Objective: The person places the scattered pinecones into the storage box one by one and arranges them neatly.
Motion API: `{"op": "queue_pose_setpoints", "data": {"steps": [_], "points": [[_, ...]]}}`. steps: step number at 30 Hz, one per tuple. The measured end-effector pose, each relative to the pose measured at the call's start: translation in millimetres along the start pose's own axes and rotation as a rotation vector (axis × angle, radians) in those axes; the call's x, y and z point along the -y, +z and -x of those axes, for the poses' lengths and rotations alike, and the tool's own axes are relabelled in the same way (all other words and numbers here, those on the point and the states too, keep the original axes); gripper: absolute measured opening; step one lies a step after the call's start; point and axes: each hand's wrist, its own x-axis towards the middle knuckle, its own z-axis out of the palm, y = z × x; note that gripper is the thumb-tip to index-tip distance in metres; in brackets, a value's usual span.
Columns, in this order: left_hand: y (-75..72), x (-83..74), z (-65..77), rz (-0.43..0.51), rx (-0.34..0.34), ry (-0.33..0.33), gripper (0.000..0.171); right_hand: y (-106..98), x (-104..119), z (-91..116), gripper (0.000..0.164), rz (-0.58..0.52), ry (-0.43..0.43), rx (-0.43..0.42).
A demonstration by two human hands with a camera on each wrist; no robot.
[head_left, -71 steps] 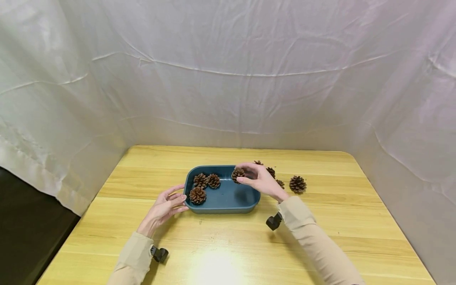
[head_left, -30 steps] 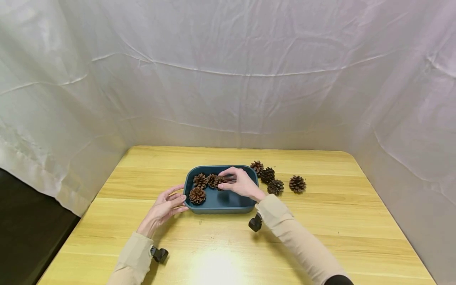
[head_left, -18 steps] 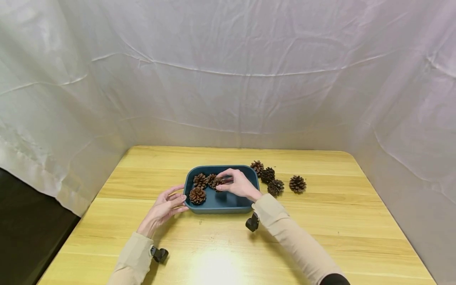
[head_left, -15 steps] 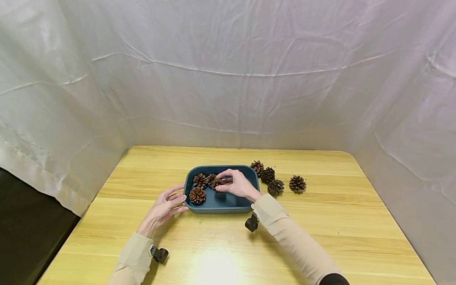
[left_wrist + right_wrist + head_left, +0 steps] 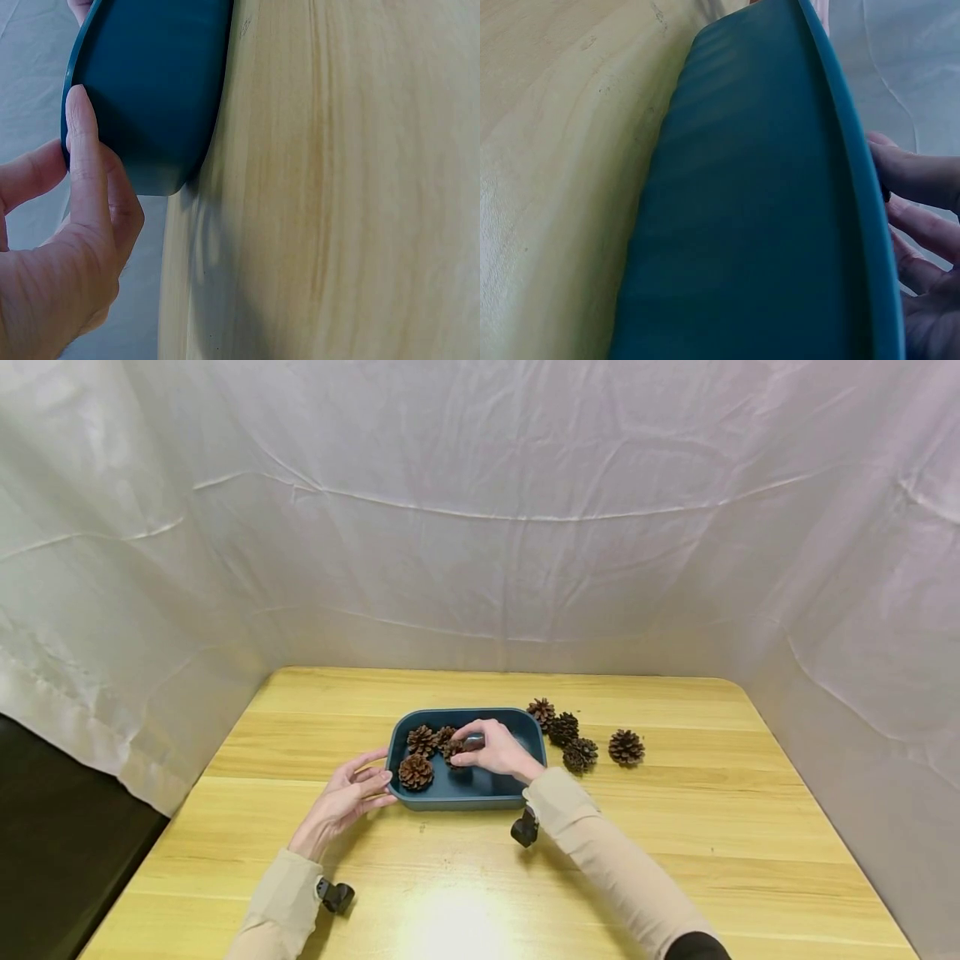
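Note:
A dark blue rectangular tray (image 5: 487,785) sits on the table. My left hand (image 5: 341,797) grips its left end, thumb over the rim and other fingers along the outer wall; the left wrist view shows these fingers against the tray's side. Inside the tray, my right hand (image 5: 495,752) pinches a brown pine cone (image 5: 452,755) low, between thumb and fingertips. That cone lies right beside a small pine cone (image 5: 444,737). Two more, a pine cone (image 5: 422,741) and a larger pine cone (image 5: 416,772), rest at the left end. In the right wrist view the tray wall mostly hides the cone.
To the tray's right, a pine cone (image 5: 541,712), a darker pine cone (image 5: 563,728) and another pine cone (image 5: 580,755) form a cluster. A separate pine cone (image 5: 626,748) lies farther right. The wooden table (image 5: 712,810) is enclosed by pale curtains (image 5: 480,568).
My right hand has carried the pine cone leftward and down into the tray, to the other cones, then edged slightly further left. My left hand has stayed on the tray's end.

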Motion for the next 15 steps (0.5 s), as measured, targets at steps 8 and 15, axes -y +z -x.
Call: {"op": "queue_pose_setpoints", "data": {"steps": [8,15], "points": [[-0.3,-0.2,0.2,-0.005,0.002,0.001,0.065,5.5,-3.1,-4.8,0.028,0.060,0.024,-0.003],[-0.6,-0.6,0.4,-0.001,0.005,-0.002,0.066,8.2,0.0,-5.0,0.029,0.085,0.051,0.012]]}}
